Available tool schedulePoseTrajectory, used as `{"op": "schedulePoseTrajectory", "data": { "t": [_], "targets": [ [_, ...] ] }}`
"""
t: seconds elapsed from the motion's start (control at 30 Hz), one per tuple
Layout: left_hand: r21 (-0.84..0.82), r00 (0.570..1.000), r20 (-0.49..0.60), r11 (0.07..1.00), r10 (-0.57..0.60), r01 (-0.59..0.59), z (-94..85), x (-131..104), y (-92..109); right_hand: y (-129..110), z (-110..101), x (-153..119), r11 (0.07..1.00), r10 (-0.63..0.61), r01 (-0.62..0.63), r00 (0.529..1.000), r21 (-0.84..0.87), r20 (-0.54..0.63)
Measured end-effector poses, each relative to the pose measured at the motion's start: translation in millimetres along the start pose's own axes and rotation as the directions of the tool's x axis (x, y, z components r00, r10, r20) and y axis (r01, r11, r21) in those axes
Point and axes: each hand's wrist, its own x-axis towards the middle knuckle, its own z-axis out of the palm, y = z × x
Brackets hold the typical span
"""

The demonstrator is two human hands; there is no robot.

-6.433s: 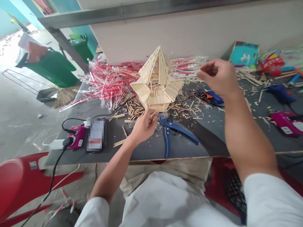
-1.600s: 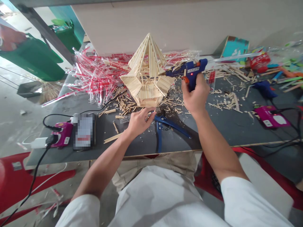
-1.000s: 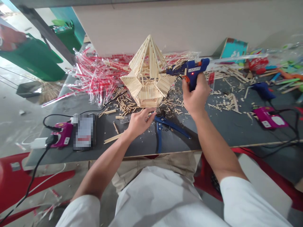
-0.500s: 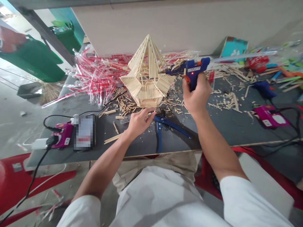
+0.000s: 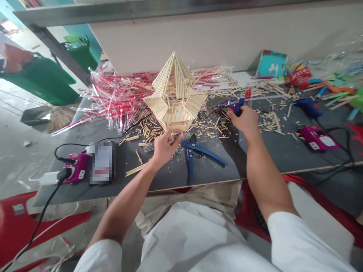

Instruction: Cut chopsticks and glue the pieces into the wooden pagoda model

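Observation:
A pointed lantern-shaped model of pale wooden sticks (image 5: 176, 96) stands upright on the grey table. Just in front of its base, my left hand (image 5: 166, 148) is closed with curled fingers; a pale bit shows at the fingertips, too small to name. My right hand (image 5: 246, 122) grips a blue hot glue gun (image 5: 236, 105) with an orange trigger, low over the table and right of the model. The gun's nozzle points left, apart from the model. Blue-handled cutters (image 5: 195, 148) lie beside my left hand. Short cut sticks (image 5: 150, 126) are scattered around the model's base.
Red-and-clear plastic wrappers (image 5: 113, 96) heap up at the left back. A phone (image 5: 102, 162) and a purple power adapter (image 5: 76, 168) with cables lie front left. Another purple adapter (image 5: 319, 138) and a second blue glue gun (image 5: 309, 108) lie right. A wall stands behind.
My right hand has lowered the glue gun from the model's roof, moving right and down. My left hand stays by the base, its fingers now more curled. The view has tilted slightly.

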Motion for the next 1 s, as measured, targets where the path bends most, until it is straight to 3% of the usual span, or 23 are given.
{"op": "schedulePoseTrajectory", "data": {
  "t": [0.07, 0.13, 0.2, 0.23, 0.3, 0.4, 0.47, 0.57, 0.73, 0.87, 1.0],
  "targets": [
    [-0.113, 0.994, -0.005, 0.988, -0.105, 0.104, -1.1, 3, 0, -7, -5, -3, 0.998, -0.065, 0.063, 0.995, -0.031, -0.076],
    [-0.229, 0.985, 0.023, 0.958, -0.174, 0.174, -1.7, 5, -1, -31, -14, -13, 0.989, -0.142, 0.148, 0.972, 0.014, -0.187],
    [-0.316, 0.976, 0.081, 0.923, -0.204, 0.219, -1.9, 6, -3, -67, -24, -30, 0.932, -0.258, 0.294, 0.949, 0.211, -0.183],
    [-0.349, 0.971, 0.115, 0.906, -0.21, 0.237, -1.9, 7, -4, -85, -29, -41, 0.863, -0.342, 0.365, 0.931, 0.349, -0.127],
    [-0.396, 0.96, 0.176, 0.878, -0.216, 0.27, -1.6, 7, -5, -116, -34, -63, 0.696, -0.537, 0.431, 0.843, 0.574, 0.018],
    [-0.413, 0.951, 0.218, 0.863, -0.217, 0.292, -1.1, 6, -7, -141, -30, -87, 0.544, -0.721, 0.433, 0.68, 0.719, 0.137],
    [-0.399, 0.945, 0.233, 0.863, -0.231, 0.31, -0.9, 6, -6, -143, -23, -94, 0.501, -0.76, 0.452, 0.637, 0.738, 0.127],
    [-0.399, 0.911, 0.306, 0.832, -0.275, 0.385, -0.7, 6, -3, -139, -13, -96, 0.466, -0.765, 0.492, 0.642, 0.735, 0.056],
    [-0.467, 0.802, 0.481, 0.67, -0.355, 0.577, -2.5, 6, 3, -136, -6, -98, 0.415, -0.79, 0.523, 0.613, 0.745, 0.011],
    [-0.469, 0.705, 0.587, 0.543, -0.399, 0.697, -5.6, 7, 8, -134, -5, -99, 0.435, -0.792, 0.522, 0.609, 0.734, 0.036],
    [-0.469, 0.654, 0.653, 0.473, -0.382, 0.746, -9.1, 9, 10, -133, -9, -98, 0.438, -0.815, 0.501, 0.572, 0.747, 0.094]
  ]
}}
